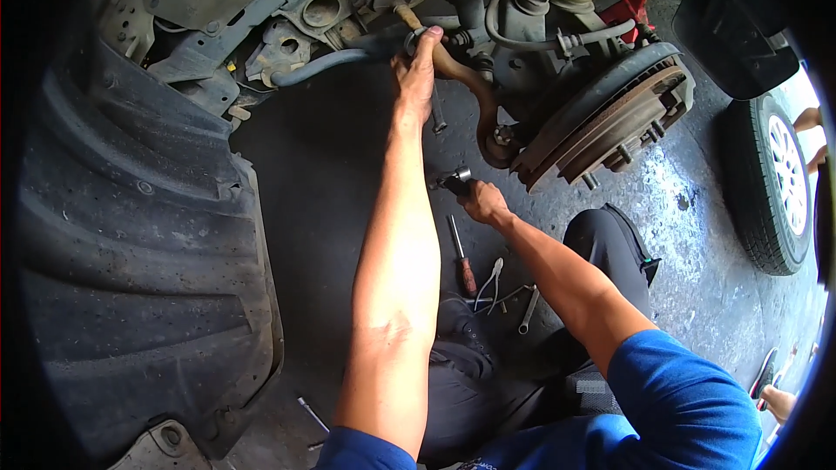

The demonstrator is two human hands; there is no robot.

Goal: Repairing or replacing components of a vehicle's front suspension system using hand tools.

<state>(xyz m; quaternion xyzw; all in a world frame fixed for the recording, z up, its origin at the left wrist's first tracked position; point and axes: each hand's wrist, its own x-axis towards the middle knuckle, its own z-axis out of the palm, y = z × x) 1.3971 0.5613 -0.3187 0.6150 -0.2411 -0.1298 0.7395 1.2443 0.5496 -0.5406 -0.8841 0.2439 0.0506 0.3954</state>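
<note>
My left hand (pixel 416 74) reaches up under the car and is closed around the rusty tie rod (pixel 475 87), which curves down to the wheel hub. A slim metal bar with a wider end (pixel 439 122), possibly a wrench, hangs just below that hand; its upper part is hidden. In my right hand (pixel 484 203) is a hammer (pixel 455 177), its silver head pointing up and left, below the tie rod and apart from it. The brake disc (pixel 601 130) with bare wheel studs stands right of both hands.
On the floor lie a screwdriver (pixel 462 259), pliers (pixel 491 283) and a wrench (pixel 529 310), close to my legs. A removed wheel (pixel 771 183) stands at right, near another person's arm. The black wheel-arch liner (pixel 139 261) fills the left side. A red jack stand (pixel 629 7) is behind the hub.
</note>
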